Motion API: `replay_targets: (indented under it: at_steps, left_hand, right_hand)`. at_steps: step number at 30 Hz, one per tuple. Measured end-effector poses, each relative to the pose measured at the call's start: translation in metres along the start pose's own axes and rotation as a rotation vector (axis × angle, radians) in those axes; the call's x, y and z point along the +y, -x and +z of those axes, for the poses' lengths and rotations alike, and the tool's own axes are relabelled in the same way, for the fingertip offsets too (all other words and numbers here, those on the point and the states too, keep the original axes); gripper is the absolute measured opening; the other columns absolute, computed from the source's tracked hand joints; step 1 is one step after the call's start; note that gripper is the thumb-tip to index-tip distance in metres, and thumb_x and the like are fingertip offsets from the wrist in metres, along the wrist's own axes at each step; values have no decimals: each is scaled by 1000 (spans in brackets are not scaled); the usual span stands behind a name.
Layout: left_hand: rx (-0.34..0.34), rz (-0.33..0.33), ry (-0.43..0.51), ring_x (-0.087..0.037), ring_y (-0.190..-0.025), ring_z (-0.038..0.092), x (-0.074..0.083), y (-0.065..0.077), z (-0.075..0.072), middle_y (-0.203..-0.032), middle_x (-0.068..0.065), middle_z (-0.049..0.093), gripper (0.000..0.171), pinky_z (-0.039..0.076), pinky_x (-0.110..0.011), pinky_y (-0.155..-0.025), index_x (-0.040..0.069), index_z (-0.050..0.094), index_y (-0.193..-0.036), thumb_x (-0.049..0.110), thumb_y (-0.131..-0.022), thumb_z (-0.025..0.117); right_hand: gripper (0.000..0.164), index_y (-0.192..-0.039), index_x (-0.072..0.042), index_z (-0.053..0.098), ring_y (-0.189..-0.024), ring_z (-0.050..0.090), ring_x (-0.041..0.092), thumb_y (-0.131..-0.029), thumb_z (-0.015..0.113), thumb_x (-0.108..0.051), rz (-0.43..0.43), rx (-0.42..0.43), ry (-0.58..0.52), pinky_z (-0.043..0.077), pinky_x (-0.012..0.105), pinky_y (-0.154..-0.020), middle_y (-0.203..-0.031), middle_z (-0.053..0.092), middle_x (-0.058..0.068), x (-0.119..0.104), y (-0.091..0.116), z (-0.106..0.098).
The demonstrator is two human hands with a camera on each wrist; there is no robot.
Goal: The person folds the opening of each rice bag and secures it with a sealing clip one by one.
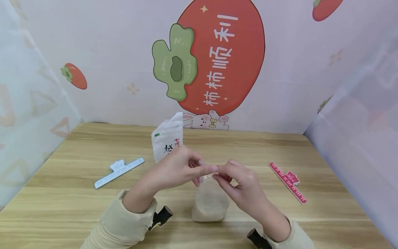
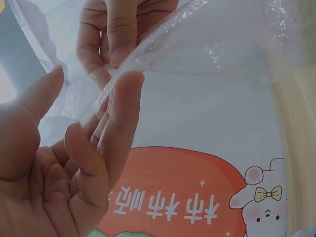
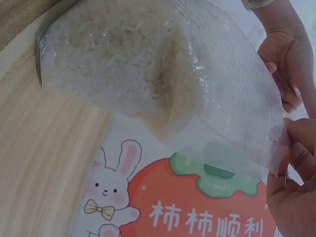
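A clear plastic bag of rice [image 1: 211,204] stands upright on the table, its loose top drawn up between both hands. My right hand [image 1: 245,183] pinches the bag's top edge, with the thumb and finger pads [image 3: 285,170] at its corner in the right wrist view. My left hand [image 1: 174,169] is at the left of the bag's mouth. In the left wrist view its thumb stands apart and its fingers [image 2: 126,98] touch the thin film. Rice grains [image 3: 113,54] fill the lower part of the bag, and the upper film is slack.
Behind my left hand stands a white printed pouch [image 1: 168,138], partly hidden. A light blue bag clip [image 1: 119,172] lies at the left of the wooden table [image 1: 62,207], a pink-red bag clip [image 1: 288,182] at the right. A printed cloth backdrop [image 1: 118,69] rises behind.
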State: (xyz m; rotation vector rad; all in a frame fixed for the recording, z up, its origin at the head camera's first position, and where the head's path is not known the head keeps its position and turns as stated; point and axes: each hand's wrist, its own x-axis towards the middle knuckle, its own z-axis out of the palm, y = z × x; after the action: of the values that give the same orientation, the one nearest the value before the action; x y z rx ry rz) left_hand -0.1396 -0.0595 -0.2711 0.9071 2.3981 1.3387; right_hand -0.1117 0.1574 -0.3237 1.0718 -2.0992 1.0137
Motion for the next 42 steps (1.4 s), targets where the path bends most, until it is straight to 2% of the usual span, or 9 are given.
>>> replay_targets:
  at_steps: [8,11,16,19,22,25,32,37,42]
  left_hand:
    - [27,-23,13,-14,-61,69,1,2,4,-66,1,69,23,55,-28,-66,10,75,-81,26,-95,64]
    - [24,-16,-5,-13,-61,68,1,2,4,-64,2,67,21,52,-26,-65,11,74,-79,20,-93,62]
    - [-5,15,-22,-10,-61,67,1,1,3,-63,3,65,21,48,-23,-60,9,70,-74,17,-93,64]
    - [-23,23,-18,-10,-61,67,0,1,2,-62,3,65,22,47,-22,-60,8,68,-73,17,-93,65]
    - [-34,30,-10,-9,-62,66,-1,1,2,-63,3,65,21,47,-22,-61,8,68,-74,17,-93,66]
    - [-38,41,-12,-9,-62,65,-1,2,1,-63,3,66,19,47,-22,-61,9,70,-77,17,-93,67]
    - [-37,64,-46,-7,-64,62,0,2,-1,-63,2,67,14,46,-21,-59,9,71,-80,12,-92,66]
    - [-27,56,-67,-8,-63,58,1,2,-1,-63,3,68,12,42,-20,-55,10,72,-81,8,-90,64]
    - [-22,49,-52,-9,-64,59,0,2,-1,-63,3,68,11,40,-20,-54,9,73,-83,6,-90,64]
  right_hand:
    - [21,-104,-8,74,-64,53,4,-97,63,-24,0,11,-5,45,11,-58,-77,68,-2,0,2,1]
    - [13,-103,-8,72,-65,55,5,-91,72,-11,37,-6,-46,49,12,-60,-77,66,-2,-1,1,-1]
    - [31,-103,-7,65,-67,59,5,-79,77,8,181,-88,-134,54,20,-60,-75,67,-1,-3,0,-7]
    - [23,-98,-9,63,-70,60,4,-83,77,0,301,-148,-172,55,23,-60,-76,67,-2,-2,1,-9]
    - [20,-91,-13,61,-72,60,4,-85,76,-3,354,-175,-184,55,24,-61,-80,66,-4,-2,2,-10]
    - [22,-88,-15,60,-72,59,4,-84,75,1,293,-171,-154,55,24,-61,-81,66,-4,-1,3,-8]
    - [22,-89,-10,58,-71,54,5,-85,71,7,-7,-129,-3,47,11,-62,-80,63,-3,3,3,1]
    - [10,-87,-9,58,-69,52,5,-97,61,-5,-65,-122,8,45,10,-62,-78,60,-3,5,4,2]
    - [19,-87,-8,56,-69,52,5,-86,62,9,-101,-150,-1,46,12,-61,-78,59,-2,6,2,-1]
